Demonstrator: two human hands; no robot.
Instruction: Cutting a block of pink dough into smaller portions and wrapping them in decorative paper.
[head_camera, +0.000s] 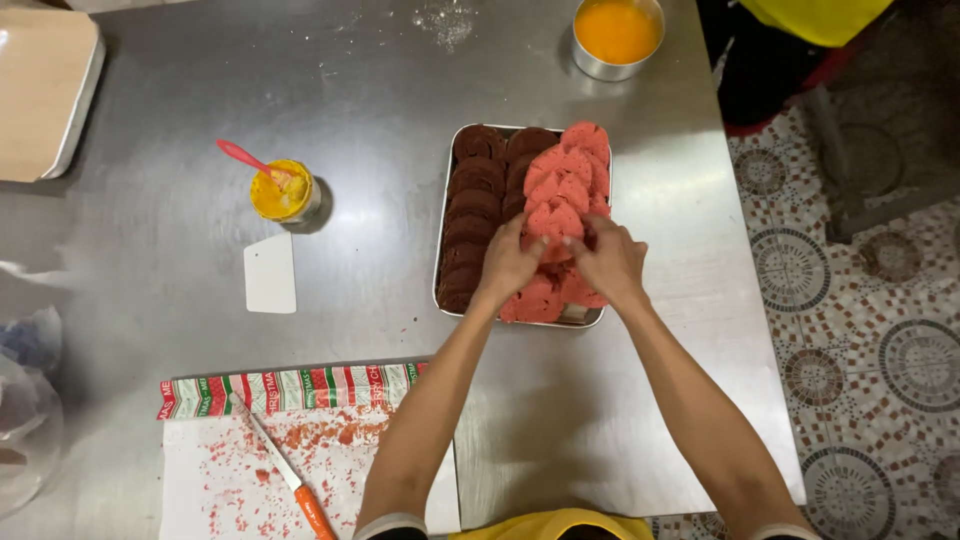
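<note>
Left hand (508, 265), right hand (612, 262), fingers curled on pink slice (556, 222)

One head-worn camera is looking almost straight down from above the steel table (380, 90), at about arm's length. The table is filling most of the frame, the patterned floor tiles (860, 300) are showing at right, the wearer's forearms are entering from the bottom edge.

We have the tray (447, 215) of cake slices (562, 180) mid-table, the cup (284, 192) and scraper (270, 272) left of it, the knife (285, 470) on paper (225, 485) nearer us.
</note>
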